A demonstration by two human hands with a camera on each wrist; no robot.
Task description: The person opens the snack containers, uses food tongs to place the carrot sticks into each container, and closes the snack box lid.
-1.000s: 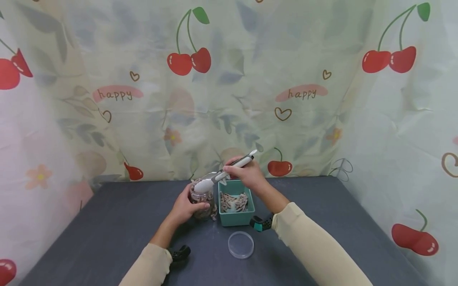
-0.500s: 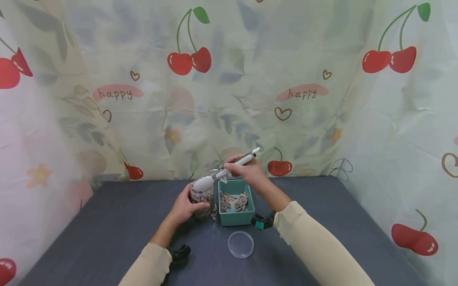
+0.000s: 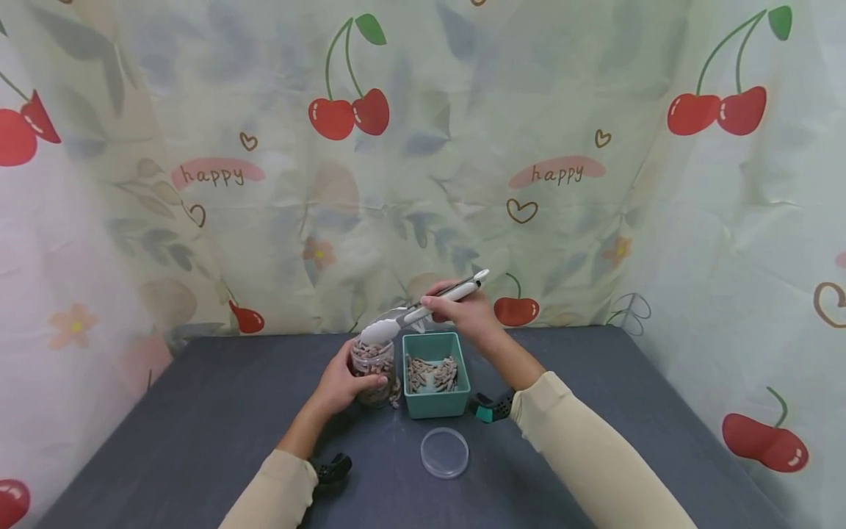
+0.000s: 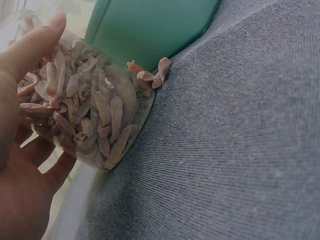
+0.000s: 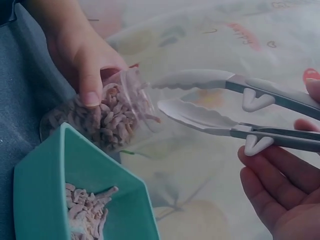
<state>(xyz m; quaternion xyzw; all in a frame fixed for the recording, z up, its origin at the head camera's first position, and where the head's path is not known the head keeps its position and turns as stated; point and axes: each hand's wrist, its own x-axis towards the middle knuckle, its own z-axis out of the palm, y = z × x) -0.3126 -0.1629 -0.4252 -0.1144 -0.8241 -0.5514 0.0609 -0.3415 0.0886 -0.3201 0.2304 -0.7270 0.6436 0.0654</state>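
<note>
My left hand (image 3: 340,382) grips a clear jar (image 4: 90,100) standing on the table, its thumb and fingers round the side. Small brownish-grey dried strips (image 5: 117,112) fill the jar up to near its mouth. My right hand (image 3: 463,308) holds white and grey tongs (image 3: 416,314) slanting down to the left. In the right wrist view the tong heads are spread apart right at the jar's mouth, with nothing between them. Beside the jar, a teal rectangular container (image 3: 436,404) holds more strips (image 3: 446,373) on its bottom.
A clear round lid (image 3: 445,453) lies on the dark table (image 3: 218,441) in front of the container. A few loose strips (image 4: 161,74) lie on the table between jar and container. A patterned curtain (image 3: 423,169) hangs behind the table.
The right hand and tongs have moved up and to the right, lifting the tong heads from inside the jar's mouth to just above it. The left hand and jar stay in place.
</note>
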